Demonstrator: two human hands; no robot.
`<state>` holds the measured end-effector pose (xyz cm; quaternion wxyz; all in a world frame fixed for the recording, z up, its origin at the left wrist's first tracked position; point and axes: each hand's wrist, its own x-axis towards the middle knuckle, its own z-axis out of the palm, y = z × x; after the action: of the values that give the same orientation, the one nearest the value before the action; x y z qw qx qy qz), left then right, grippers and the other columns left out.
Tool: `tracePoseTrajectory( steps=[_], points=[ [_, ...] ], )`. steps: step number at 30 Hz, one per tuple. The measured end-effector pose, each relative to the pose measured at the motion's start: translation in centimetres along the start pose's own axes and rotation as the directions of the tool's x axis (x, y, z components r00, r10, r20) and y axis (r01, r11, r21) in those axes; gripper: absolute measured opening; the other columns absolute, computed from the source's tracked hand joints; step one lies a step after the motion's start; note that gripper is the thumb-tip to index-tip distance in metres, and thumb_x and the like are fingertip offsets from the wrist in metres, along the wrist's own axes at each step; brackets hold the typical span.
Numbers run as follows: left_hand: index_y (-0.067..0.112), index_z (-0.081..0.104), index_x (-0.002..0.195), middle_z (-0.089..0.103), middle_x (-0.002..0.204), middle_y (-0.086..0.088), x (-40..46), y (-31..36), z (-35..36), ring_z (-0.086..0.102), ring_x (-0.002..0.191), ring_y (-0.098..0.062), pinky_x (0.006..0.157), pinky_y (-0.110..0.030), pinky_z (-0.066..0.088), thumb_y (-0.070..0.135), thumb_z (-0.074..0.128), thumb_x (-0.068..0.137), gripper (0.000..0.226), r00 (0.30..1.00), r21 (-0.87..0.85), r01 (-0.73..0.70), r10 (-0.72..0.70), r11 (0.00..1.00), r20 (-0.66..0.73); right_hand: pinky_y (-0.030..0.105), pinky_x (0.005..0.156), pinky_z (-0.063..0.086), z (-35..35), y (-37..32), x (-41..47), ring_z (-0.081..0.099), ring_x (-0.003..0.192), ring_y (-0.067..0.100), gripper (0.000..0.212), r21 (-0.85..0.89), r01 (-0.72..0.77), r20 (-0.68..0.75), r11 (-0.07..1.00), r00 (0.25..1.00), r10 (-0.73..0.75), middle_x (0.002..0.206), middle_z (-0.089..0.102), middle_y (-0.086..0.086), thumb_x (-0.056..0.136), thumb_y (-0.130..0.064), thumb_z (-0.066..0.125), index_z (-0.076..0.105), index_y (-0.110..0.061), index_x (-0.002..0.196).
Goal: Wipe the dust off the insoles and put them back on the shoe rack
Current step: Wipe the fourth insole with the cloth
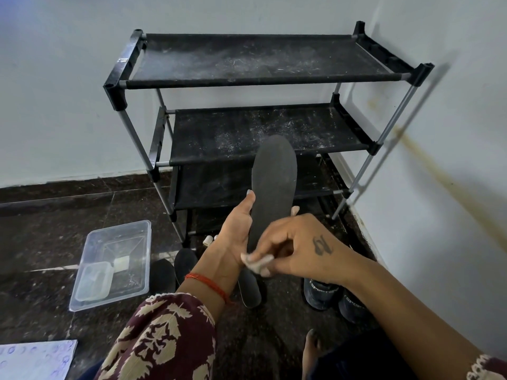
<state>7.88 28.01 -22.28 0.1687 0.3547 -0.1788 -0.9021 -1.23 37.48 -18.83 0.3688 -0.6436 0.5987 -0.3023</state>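
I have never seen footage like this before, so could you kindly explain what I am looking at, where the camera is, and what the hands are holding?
There is no machine: a person wears a camera on the head, looking down at their own hands. The left hand holds a dark insole upright, and the right hand pinches a small pale cloth against its lower end. Behind stands a dusty black shoe rack. On the dark floor lie more insoles, a pair of dark shoes and a clear plastic tub.

Dark floor (55, 215) with rack (258, 78), tub (115, 259)
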Motion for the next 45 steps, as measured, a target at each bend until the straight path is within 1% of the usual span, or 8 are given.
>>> tracePoseTrajectory(
  steps=[4,7,10,13,20,30,36,45],
  points=[
    [-0.001,0.059,0.112,0.069,0.098,-0.023,0.3,0.1,-0.2,0.071,0.076,-0.03,0.07,-0.039,0.058,0.056,0.03,0.097,0.066,1.0,0.001,0.013,-0.013,1.0,0.021,0.02,0.079,0.049,-1.2,0.0,-0.7,0.064,0.078,0.003,0.019,-0.111,-0.007,0.169,0.994,0.985,0.026,0.08,0.071,-0.009,0.066,-0.01,0.079,0.077,-0.022,0.079],
    [0.001,0.06,0.114,0.071,0.096,-0.017,0.6,0.1,-0.3,0.071,0.078,-0.025,0.067,-0.034,0.059,0.053,0.03,0.098,0.063,0.999,0.07,-0.041,0.041,0.997,0.005,0.015,0.073,0.049,-3.1,0.9,-0.7,0.064,0.074,0.001,0.018,-0.139,-0.032,-0.227,0.99,0.974,0.0,0.075,0.071,-0.011,0.066,-0.017,0.081,0.076,-0.026,0.08],
    [0.003,0.055,0.126,0.067,0.114,-0.018,0.9,-0.3,-0.1,0.068,0.094,-0.03,0.07,-0.038,0.06,0.052,0.039,0.096,0.06,0.997,0.076,-0.069,0.072,0.995,-0.028,0.008,0.07,0.046,-4.2,3.0,0.2,0.064,0.077,0.004,0.021,-0.195,-0.078,-0.657,0.978,0.75,-0.071,0.083,0.07,-0.007,0.073,-0.012,0.076,0.073,-0.022,0.091],
    [0.004,0.058,0.122,0.068,0.113,-0.018,1.2,-0.8,-0.2,0.066,0.103,-0.031,0.077,-0.039,0.058,0.054,0.039,0.094,0.06,0.996,0.161,-0.076,0.081,0.984,-0.022,0.013,0.071,0.045,-4.7,5.0,1.7,0.062,0.079,0.012,0.024,-0.254,-0.176,-0.763,0.951,0.641,-0.085,0.088,0.068,-0.002,0.077,-0.001,0.068,0.073,-0.016,0.095],
    [0.008,0.065,0.115,0.07,0.109,-0.015,1.8,-0.8,-1.1,0.066,0.099,-0.03,0.085,-0.041,0.052,0.056,0.041,0.093,0.058,0.989,0.245,-0.116,0.133,0.963,-0.057,0.004,0.064,0.042,-3.8,4.5,1.7,0.062,0.071,0.006,0.015,-0.241,-0.226,-0.595,0.944,0.802,0.04,0.079,0.07,-0.004,0.072,-0.007,0.074,0.075,-0.019,0.082],
    [0.003,0.058,0.123,0.069,0.111,-0.017,2.3,-0.4,-1.6,0.067,0.101,-0.03,0.081,-0.038,0.054,0.054,0.038,0.096,0.061,0.984,0.214,-0.109,0.136,0.971,-0.117,0.008,0.062,0.046,-1.9,0.1,-0.6,0.064,0.067,-0.001,0.019,-0.061,-0.245,0.047,0.968,0.968,0.248,0.074,0.072,-0.008,0.07,-0.007,0.076,0.076,-0.022,0.083],
    [0.008,0.064,0.118,0.072,0.104,-0.011,2.4,-0.4,-1.5,0.07,0.089,-0.022,0.07,-0.031,0.054,0.052,0.042,0.095,0.054,0.977,0.279,-0.137,0.175,0.951,-0.12,0.004,0.066,0.042,-3.0,2.0,0.7,0.06,0.07,0.0,0.02,-0.191,-0.128,-0.513,0.973,0.858,0.012,0.079,0.069,-0.009,0.072,-0.006,0.075,0.075,-0.021,0.085],
    [0.004,0.059,0.125,0.067,0.117,-0.014,2.0,-0.5,-1.3,0.064,0.108,-0.029,0.086,-0.039,0.052,0.05,0.042,0.096,0.056,0.983,0.168,-0.106,0.129,0.98,-0.133,0.016,0.064,0.052,-0.6,1.4,0.5,0.063,0.066,0.001,0.018,-0.113,-0.161,-0.201,0.98,0.97,0.137,0.074,0.07,-0.009,0.07,-0.007,0.077,0.074,-0.023,0.078]
  ],
)
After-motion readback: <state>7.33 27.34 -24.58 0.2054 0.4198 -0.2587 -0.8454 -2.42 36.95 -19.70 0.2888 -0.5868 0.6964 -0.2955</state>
